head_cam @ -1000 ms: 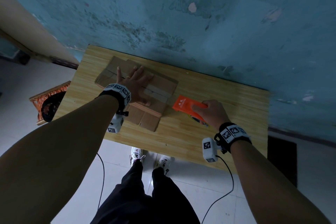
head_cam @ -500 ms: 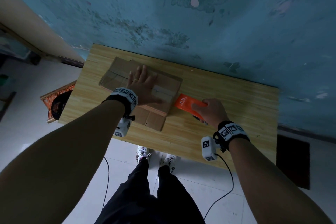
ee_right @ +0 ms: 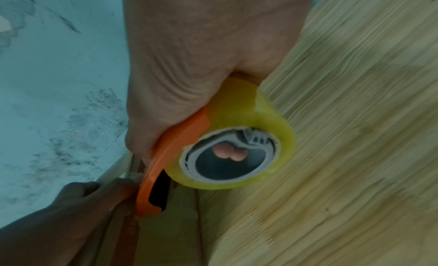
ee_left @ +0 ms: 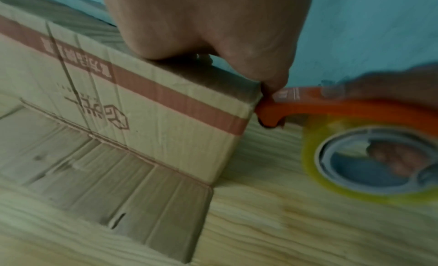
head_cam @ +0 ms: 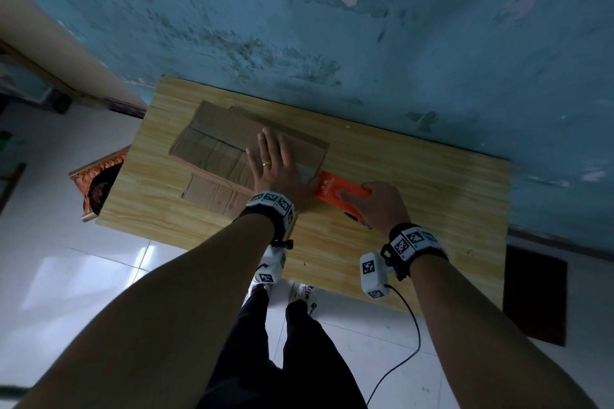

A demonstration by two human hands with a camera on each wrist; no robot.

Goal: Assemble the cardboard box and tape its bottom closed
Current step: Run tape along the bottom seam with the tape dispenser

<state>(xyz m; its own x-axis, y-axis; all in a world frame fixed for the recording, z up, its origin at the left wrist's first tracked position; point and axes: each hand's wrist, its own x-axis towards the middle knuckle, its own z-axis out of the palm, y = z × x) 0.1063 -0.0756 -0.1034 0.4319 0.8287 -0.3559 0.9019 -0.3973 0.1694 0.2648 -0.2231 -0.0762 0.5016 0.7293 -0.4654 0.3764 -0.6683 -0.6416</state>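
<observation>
A brown cardboard box stands on the wooden table with its closed flaps facing up and other flaps spread flat on the table. My left hand lies flat on the box's top near its right edge, fingers straight. In the left wrist view the box's side bears a reddish printed band. My right hand grips an orange tape dispenser whose front end touches the box's right edge. The dispenser carries a yellowish clear tape roll, seen too in the left wrist view.
The table stands against a worn blue wall. An orange-rimmed basket sits on the tiled floor at the table's left end. A dark mat lies on the floor at the right. My legs and shoes stand at the table's near edge.
My left hand has slid rightward along the box top to its right edge. The right hand has brought the dispenser up against the box's right edge.
</observation>
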